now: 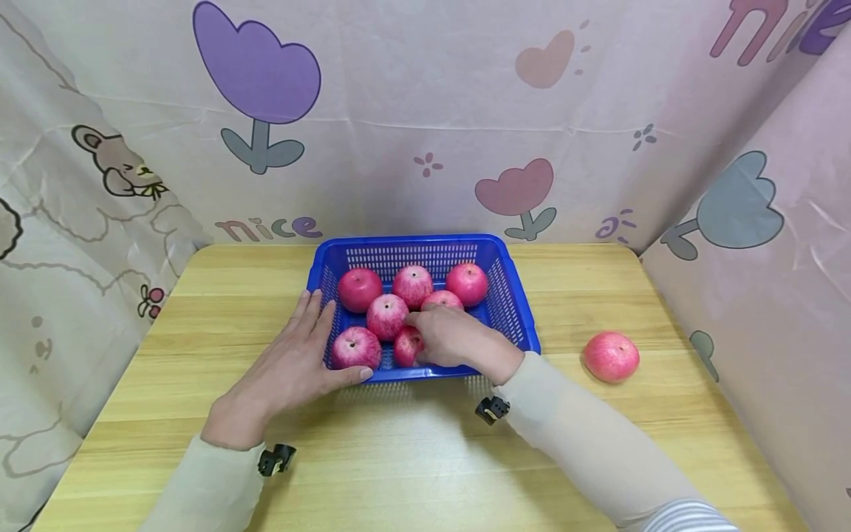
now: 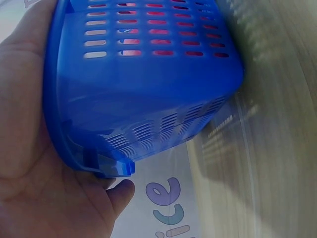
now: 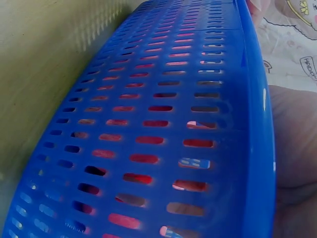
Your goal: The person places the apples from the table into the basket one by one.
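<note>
A blue plastic basket [image 1: 425,244] with slotted walls stands on the table, holding several red apples, some of them streaked. My left hand [image 1: 292,362] rests on its front left corner, fingers straight over the left rim and thumb along the front rim. In the left wrist view, the palm [image 2: 54,198] lies against the basket's rim. My right hand [image 1: 459,338] reaches over the front rim and grips an apple [image 1: 408,346] near the front, its fingertips partly hidden. Behind that hand, another apple [image 1: 443,298] is partly covered. In the right wrist view, the basket wall [image 3: 148,124] hides the fingers.
A single apple [image 1: 611,357] lies on the wooden table [image 1: 572,295] to the right of the basket. Printed curtains [image 1: 399,89] hang behind the table and along both sides.
</note>
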Motion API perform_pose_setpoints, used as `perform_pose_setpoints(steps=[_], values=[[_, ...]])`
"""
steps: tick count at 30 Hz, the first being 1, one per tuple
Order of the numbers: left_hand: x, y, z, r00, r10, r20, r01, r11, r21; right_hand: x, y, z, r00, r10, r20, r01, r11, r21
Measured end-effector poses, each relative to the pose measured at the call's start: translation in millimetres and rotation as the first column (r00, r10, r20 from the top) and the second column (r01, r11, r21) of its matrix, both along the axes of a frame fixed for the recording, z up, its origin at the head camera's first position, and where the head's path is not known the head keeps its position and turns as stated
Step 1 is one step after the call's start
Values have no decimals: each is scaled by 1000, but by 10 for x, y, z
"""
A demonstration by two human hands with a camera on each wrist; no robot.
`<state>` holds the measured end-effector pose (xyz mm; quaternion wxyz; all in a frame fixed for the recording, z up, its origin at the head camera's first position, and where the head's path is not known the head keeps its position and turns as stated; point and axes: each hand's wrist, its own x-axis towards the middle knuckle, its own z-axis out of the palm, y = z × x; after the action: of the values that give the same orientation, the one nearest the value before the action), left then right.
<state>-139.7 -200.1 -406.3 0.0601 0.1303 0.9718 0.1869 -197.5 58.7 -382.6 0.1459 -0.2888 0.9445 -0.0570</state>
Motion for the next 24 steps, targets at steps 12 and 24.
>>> perform_pose_setpoints(steps=[12,24], values=[[5,-6,-5,1000,-12,-15,12,1000,3,19,77,-16,1000,1,-10,-1,998,-56],[7,-5,-6,1000,-12,-16,12,1000,4,71,201,10,996,-62,-63,55,993,-104]])
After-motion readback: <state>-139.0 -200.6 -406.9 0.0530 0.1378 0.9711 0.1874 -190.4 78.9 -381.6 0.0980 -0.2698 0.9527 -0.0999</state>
